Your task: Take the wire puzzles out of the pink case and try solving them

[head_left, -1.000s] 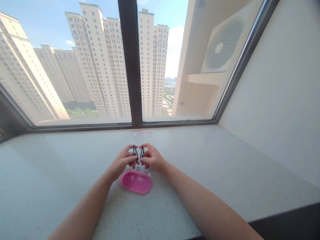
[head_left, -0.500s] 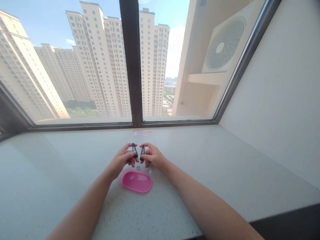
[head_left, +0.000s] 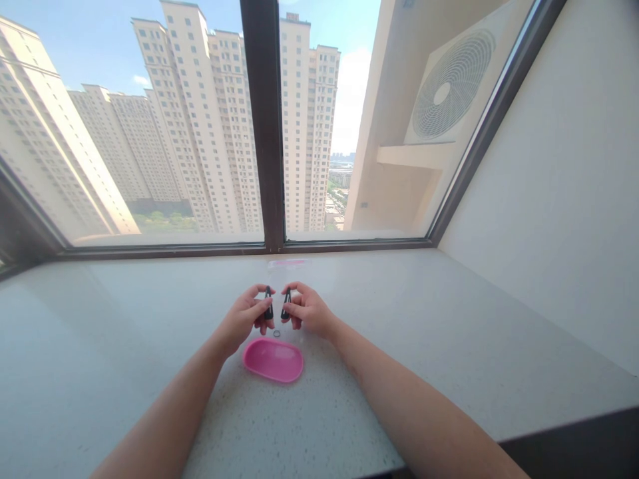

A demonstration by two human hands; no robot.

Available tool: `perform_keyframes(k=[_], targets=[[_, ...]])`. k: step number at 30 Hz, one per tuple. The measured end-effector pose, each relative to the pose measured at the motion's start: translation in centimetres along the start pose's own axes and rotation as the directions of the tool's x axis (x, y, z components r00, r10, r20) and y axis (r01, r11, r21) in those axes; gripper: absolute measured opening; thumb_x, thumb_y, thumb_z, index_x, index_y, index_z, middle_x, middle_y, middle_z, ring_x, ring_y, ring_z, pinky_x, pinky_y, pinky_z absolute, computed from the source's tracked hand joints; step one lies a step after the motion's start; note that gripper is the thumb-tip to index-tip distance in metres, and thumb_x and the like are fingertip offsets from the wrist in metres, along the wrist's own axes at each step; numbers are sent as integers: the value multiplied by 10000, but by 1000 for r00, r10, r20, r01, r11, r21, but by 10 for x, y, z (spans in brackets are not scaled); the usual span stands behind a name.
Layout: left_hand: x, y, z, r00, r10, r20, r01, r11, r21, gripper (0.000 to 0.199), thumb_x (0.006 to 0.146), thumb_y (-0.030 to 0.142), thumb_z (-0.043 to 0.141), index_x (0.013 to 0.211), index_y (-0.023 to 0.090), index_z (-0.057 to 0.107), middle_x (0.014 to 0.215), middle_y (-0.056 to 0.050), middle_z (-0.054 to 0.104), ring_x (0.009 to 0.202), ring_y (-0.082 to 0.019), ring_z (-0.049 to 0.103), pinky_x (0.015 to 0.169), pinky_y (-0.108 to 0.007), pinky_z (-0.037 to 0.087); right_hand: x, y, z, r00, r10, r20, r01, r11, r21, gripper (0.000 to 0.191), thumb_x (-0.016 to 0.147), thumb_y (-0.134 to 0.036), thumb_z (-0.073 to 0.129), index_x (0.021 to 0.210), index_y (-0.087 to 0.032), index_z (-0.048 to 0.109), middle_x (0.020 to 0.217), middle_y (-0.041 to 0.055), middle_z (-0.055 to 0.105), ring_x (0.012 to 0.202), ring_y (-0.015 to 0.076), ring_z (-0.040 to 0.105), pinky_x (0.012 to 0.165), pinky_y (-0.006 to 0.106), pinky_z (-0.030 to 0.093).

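Between the thumb and fingers of my left hand [head_left: 248, 313] is a black snap hair clip [head_left: 269, 306], held nearly upright. My right hand [head_left: 307, 311] pinches a second black hair clip [head_left: 286, 305], and a small gap separates the two. Just below them, a small ring [head_left: 277, 333] lies on the pale speckled sill. Nearer to me sits a shallow pink oval dish [head_left: 273, 360] with nothing visible in it.
A clear and pink flat item [head_left: 289, 263] lies by the window frame [head_left: 272, 250] at the back. On the right rises a white wall [head_left: 559, 199]. The sill's front edge [head_left: 574, 426] shows at the lower right, with a dark area below.
The two clips have turned slightly more upright and drawn a little further apart. Both hands keep their grip, and the dish and ring stay in place.
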State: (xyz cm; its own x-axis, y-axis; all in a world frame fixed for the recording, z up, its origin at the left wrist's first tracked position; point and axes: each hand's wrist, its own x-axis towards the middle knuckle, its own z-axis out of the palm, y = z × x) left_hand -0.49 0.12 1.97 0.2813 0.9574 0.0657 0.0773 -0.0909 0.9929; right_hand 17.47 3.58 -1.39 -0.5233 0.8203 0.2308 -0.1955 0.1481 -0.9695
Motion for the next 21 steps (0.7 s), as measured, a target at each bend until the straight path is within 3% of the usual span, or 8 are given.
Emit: perform_keyframes(k=[13, 21], targets=[[-2, 2, -1, 998, 12, -61, -10, 999, 36, 371, 803, 415, 568, 1084, 200, 458, 452, 46, 584, 330, -99, 484, 355, -166, 328, 0, -6, 0, 995, -13, -101, 8, 999, -47, 275, 751, -342, 623, 942, -194, 491, 505, -66, 534, 370, 79, 484, 332, 141, 298], [1, -2, 0, 1000, 23, -18, -22, 997, 73, 371, 829, 440, 528, 1089, 193, 435, 508, 24, 612, 374, -96, 505, 392, -172, 332, -1, -2, 2, 999, -2, -35, -2, 995, -103, 416, 772, -353, 605, 1133, -190, 478, 532, -60, 555, 398, 91, 509, 380, 176, 390]])
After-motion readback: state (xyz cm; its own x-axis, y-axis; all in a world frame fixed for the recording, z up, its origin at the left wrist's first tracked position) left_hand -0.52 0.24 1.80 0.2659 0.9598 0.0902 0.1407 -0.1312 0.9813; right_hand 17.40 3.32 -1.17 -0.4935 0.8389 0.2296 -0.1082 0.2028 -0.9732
